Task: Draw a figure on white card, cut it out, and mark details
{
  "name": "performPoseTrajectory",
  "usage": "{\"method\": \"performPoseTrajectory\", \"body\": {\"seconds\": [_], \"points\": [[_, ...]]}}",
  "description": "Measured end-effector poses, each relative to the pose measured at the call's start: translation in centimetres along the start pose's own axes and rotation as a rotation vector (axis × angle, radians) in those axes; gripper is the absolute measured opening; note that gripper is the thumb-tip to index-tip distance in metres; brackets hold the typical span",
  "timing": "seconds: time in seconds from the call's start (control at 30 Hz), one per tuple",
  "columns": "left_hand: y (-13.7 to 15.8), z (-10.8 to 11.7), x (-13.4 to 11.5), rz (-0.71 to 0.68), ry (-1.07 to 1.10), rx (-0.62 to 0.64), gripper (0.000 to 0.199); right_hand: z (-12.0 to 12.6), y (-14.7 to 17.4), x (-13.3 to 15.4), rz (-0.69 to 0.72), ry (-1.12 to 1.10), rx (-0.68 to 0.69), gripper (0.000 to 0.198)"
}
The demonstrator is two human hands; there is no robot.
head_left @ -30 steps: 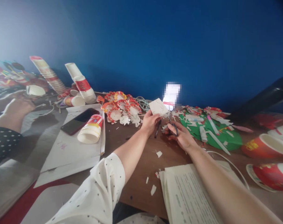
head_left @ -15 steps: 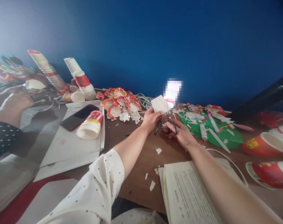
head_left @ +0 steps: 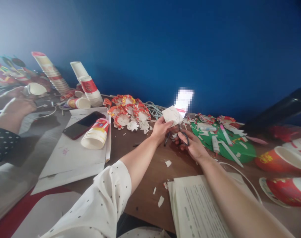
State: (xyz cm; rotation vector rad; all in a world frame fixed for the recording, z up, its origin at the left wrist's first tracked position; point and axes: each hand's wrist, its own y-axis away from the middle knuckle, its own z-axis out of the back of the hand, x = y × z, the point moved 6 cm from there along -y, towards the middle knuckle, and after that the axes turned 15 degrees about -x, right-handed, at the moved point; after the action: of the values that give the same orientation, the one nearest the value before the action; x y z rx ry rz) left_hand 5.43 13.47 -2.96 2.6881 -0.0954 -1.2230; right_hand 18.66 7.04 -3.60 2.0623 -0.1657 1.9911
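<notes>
Above the middle of the table, my left hand [head_left: 161, 129] grips a white piece of paper [head_left: 172, 115] with faint lines drawn on it. My right hand [head_left: 192, 142] has its fingers through the handles of dark scissors [head_left: 184, 138], whose blades point up at the paper's lower right edge. How far the blades are apart is too small to tell. A dark pen [head_left: 167, 138] lies on the table just below the paper. Behind it stands a bright, blurred-out screen [head_left: 184, 99]. Small paper scraps [head_left: 168, 163] are scattered around.
Cut red and white paper pieces [head_left: 130, 110] are heaped at the back. To the left are stacked paper cups [head_left: 95, 134], a phone [head_left: 84, 125] and another person's hands [head_left: 18, 105]. On the right lie a green mat [head_left: 237, 152], printed sheets [head_left: 197, 205] and an orange-red cup [head_left: 281, 158].
The paper has tilted slightly in my left hand, and faint drawn lines now show on it. The scissors stay at its edge. The co-worker's hands at left have shifted slightly with a cup.
</notes>
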Motion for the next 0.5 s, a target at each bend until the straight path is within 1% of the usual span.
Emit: {"method": "performPoseTrajectory", "body": {"seconds": [0.1,0.3,0.5], "points": [[-0.04,0.10,0.06,-0.003,-0.005,0.001,0.036,0.09,-0.03,-0.20,-0.005,0.010,0.007,0.046],[-0.29,0.32,0.04,-0.002,-0.013,0.010,0.040,0.29,-0.18,-0.41,-0.004,-0.003,0.007,0.045],[-0.34,0.48,0.05,-0.007,-0.026,-0.016,0.041,0.34,-0.04,-0.35,-0.015,-0.018,-0.013,0.045]]}}
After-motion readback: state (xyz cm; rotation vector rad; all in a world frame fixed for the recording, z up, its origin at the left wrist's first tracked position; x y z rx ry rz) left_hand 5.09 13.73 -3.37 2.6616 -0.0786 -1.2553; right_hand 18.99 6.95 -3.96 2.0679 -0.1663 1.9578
